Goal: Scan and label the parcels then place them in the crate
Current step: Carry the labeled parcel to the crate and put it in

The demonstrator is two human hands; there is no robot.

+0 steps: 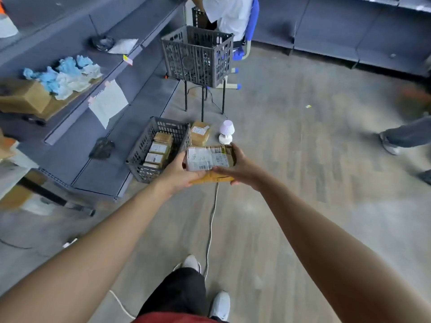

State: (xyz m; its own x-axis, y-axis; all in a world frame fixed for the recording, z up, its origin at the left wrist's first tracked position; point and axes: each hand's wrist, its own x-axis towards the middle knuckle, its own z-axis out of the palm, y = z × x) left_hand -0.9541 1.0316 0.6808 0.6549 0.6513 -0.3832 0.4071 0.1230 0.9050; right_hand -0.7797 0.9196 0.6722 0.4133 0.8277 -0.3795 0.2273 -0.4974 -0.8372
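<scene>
I hold a brown cardboard parcel (210, 159) with a white shipping label on top, out in front of me above the floor. My left hand (179, 173) grips its left end, thumb on top. My right hand (240, 166) grips its right end, fingers over the near edge. Just to the left on the floor stands a low grey slotted crate (140, 157) with several labelled parcels standing in a row inside. Another labelled parcel (200, 132) lies on the floor beyond the crate's right corner.
A small white lamp (226, 134) stands by the floor parcel, its cable (211, 229) running toward my feet. A taller grey crate (198, 57) sits on a black stand behind. Grey shelving (130, 89) runs along the left. Another person's legs (401, 136) are at the right.
</scene>
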